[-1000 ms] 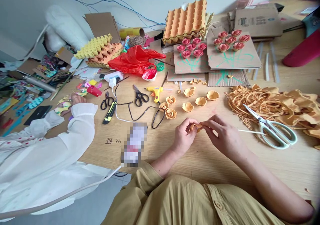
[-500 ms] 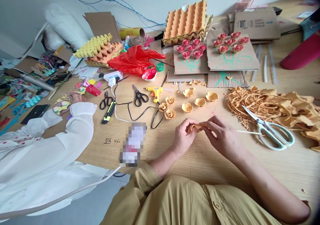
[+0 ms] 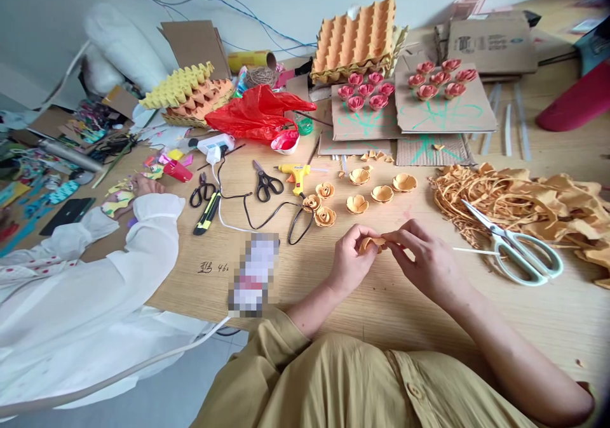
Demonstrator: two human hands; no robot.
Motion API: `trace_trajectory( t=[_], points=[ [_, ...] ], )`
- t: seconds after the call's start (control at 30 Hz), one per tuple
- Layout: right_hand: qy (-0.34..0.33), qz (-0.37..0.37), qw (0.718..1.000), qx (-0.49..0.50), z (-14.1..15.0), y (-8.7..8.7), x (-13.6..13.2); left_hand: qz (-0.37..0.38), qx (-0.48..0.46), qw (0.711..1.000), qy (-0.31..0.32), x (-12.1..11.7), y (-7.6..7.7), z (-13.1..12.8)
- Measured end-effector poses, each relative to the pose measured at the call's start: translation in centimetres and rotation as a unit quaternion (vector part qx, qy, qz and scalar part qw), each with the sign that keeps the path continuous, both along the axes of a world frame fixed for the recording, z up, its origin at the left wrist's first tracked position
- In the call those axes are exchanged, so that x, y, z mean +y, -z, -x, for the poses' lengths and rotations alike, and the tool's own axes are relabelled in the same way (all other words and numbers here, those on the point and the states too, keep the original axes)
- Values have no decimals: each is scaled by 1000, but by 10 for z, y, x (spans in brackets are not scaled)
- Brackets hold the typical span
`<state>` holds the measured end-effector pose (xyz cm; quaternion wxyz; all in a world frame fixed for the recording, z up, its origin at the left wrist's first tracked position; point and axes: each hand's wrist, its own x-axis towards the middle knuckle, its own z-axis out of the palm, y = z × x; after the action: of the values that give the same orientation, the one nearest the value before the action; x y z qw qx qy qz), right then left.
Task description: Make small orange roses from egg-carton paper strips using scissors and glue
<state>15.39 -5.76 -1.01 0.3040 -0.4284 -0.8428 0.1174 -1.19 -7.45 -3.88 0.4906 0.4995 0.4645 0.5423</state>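
Note:
Near the front of the table, my left hand [image 3: 353, 260] and my right hand [image 3: 424, 260] pinch a small curled strip of orange egg-carton pulp [image 3: 372, 244] between them. The left fingers wrap its left end, and the right thumb and fingertips grip its right end. Beyond my hands stand several open orange flower cups [image 3: 382, 194]. Left of those cups, some tighter orange roses [image 3: 325, 216] sit grouped by the yellow glue gun [image 3: 296, 177]. White-handled scissors [image 3: 517, 250] lie open to the right of my right hand, partly on the orange pulp scraps [image 3: 534, 206].
Cardboard sheets [image 3: 448, 120] at the back hold red paper roses [image 3: 365, 90]. Stacked egg trays [image 3: 355, 37] stand behind. A red plastic bag [image 3: 257, 117], black scissors [image 3: 267, 183], a box cutter [image 3: 208, 214] and a blurred phone [image 3: 254, 275] lie leftward. A co-worker's white sleeve [image 3: 155, 225] reaches in at left.
Almost nothing differs. Both hands keep their pinch on the pulp strip, with only a very slight shift of the fingers and view.

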Motion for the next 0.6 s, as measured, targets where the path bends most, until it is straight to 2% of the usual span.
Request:
trace_trajectory(
  t=[0.13,0.23,0.37,0.43,0.6],
  points=[
    [-2,-22,999,-25,1,2,1,29,-46,998,11,1,1,-2],
    [8,9,999,-38,0,2,1,37,9,999,22,1,1,1],
    [20,78,997,7,-4,-3,2,9,100,995,23,0,-1,6],
    [32,82,996,25,-6,-6,3,18,83,996,18,1,-1,6],
    [33,106,992,55,-5,-6,2,77,-32,996,35,2,1,3]
  ],
)
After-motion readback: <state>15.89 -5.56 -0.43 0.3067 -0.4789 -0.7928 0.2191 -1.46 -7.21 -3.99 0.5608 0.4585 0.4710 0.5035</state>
